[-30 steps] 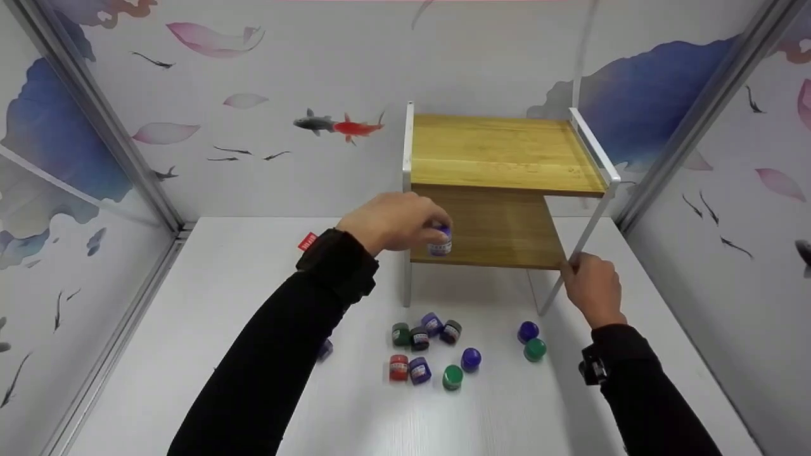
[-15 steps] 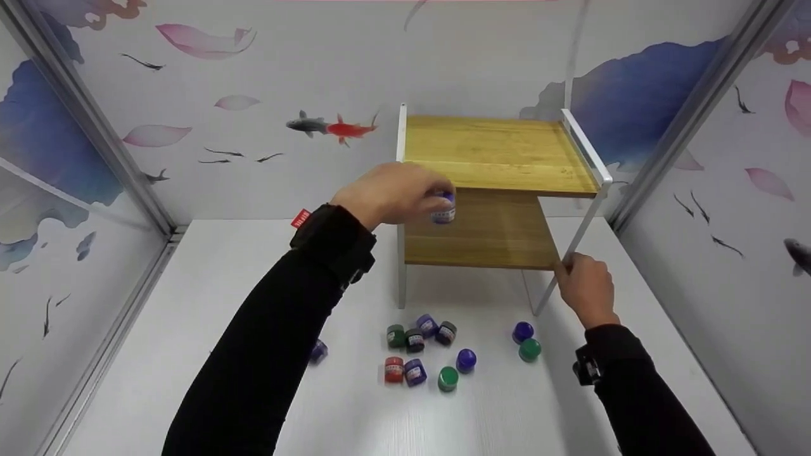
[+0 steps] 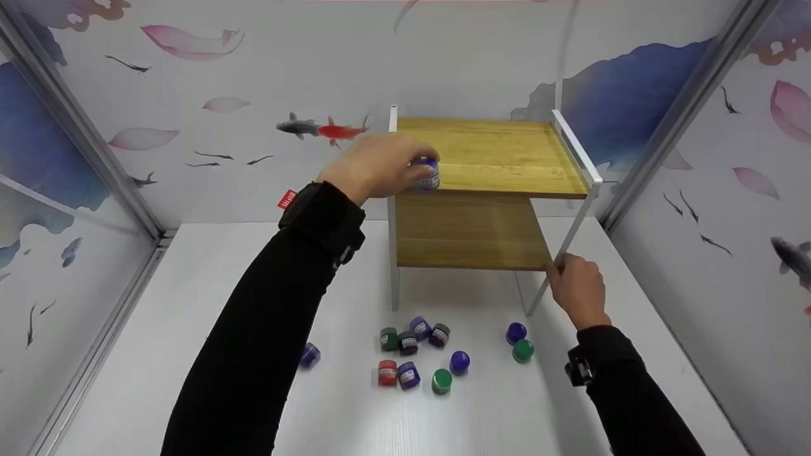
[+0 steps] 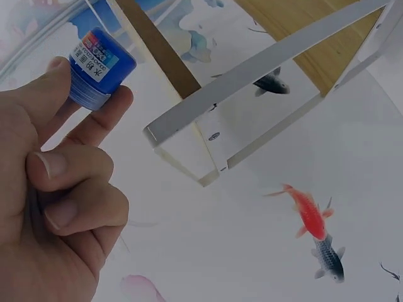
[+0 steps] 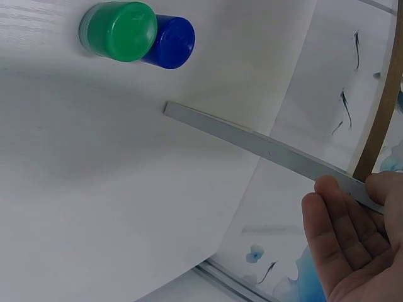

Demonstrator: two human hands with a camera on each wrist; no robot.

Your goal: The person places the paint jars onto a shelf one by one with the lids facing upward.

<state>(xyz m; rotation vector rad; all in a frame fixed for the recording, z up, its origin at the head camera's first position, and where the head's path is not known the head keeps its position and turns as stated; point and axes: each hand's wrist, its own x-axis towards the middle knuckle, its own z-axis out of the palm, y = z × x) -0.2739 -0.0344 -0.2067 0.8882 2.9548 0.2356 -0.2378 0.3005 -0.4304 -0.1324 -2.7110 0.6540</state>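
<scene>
The two-tier wooden shelf with white metal legs (image 3: 494,190) is standing on the white table (image 3: 190,285). The right hand (image 3: 575,288) is gripping its front leg; the left hand (image 3: 374,166) is pinching a small blue paint jar (image 3: 427,174), upright, at the top tier's front-left corner.

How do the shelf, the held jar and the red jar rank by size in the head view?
1. Shelf, by far the largest.
2. Held jar and red jar: they look alike. The left hand partly covers the held one, so I won't rank them.
</scene>
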